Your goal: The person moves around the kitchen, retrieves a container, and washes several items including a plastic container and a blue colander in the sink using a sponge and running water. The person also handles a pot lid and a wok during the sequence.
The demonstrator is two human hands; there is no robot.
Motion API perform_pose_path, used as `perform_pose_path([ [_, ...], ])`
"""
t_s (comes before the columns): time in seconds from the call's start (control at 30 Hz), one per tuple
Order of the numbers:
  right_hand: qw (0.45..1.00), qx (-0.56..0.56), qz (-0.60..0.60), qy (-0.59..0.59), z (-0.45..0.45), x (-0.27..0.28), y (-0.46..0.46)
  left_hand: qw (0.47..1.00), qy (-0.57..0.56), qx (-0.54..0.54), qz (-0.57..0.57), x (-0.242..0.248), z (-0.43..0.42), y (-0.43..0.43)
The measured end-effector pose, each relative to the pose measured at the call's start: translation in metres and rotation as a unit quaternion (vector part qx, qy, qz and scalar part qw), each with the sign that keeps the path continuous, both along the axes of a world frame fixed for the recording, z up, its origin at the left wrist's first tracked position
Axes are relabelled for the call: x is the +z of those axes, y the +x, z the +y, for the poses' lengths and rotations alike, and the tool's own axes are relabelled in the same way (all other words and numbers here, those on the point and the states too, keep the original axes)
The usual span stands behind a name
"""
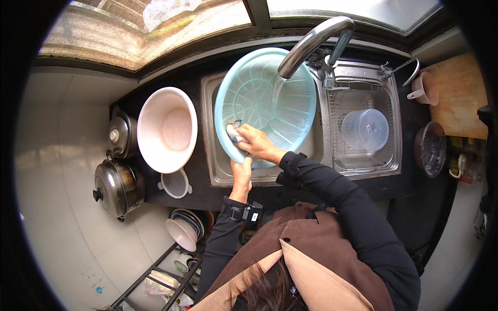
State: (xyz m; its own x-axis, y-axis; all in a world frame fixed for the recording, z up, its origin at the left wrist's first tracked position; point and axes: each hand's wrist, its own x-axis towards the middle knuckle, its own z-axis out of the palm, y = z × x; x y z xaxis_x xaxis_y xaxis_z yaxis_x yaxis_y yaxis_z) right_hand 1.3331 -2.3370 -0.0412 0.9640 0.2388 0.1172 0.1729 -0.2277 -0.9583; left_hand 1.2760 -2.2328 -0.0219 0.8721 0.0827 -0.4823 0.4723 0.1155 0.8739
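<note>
A light-blue plastic colander is tilted in the left basin of a stainless steel sink. My left hand grips its near rim from below. My right hand presses a crumpled white and dark-blue cloth against the inner wall at the lower left. Water runs from the chrome faucet into the colander. The fingers of my left hand are partly hidden behind the rim.
Left of the sink stand a white plastic basin, a clear lid and two metal pots. A clear plastic container sits on the wire rack in the right basin. Farther right are a dark bowl, a pink dipper and a wooden board.
</note>
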Motion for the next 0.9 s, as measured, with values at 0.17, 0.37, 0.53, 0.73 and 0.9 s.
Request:
perform_pose_path([
  [0.17,0.89,0.131,-0.079,-0.43,-0.047,-0.041,0.006,0.998,0.043,0.039,-0.015,0.002,0.012,-0.014],
  [0.37,0.868,0.023,-0.057,-0.493,-0.097,-0.069,0.011,0.999,0.02,0.027,0.033,0.003,0.026,-0.018],
  [0.53,0.905,0.094,0.022,-0.414,-0.056,-0.056,0.001,0.997,0.02,0.01,0.068,0.001,0.015,-0.01],
  [0.73,0.995,0.083,-0.028,-0.043,-0.003,-0.014,0.004,0.995,-0.011,0.004,0.098,0.005,0.014,-0.006],
  [0.9,0.938,-0.021,-0.282,-0.2,-0.028,-0.017,0.051,0.991,-0.013,-0.056,0.118,0.02,0.018,-0.008],
])
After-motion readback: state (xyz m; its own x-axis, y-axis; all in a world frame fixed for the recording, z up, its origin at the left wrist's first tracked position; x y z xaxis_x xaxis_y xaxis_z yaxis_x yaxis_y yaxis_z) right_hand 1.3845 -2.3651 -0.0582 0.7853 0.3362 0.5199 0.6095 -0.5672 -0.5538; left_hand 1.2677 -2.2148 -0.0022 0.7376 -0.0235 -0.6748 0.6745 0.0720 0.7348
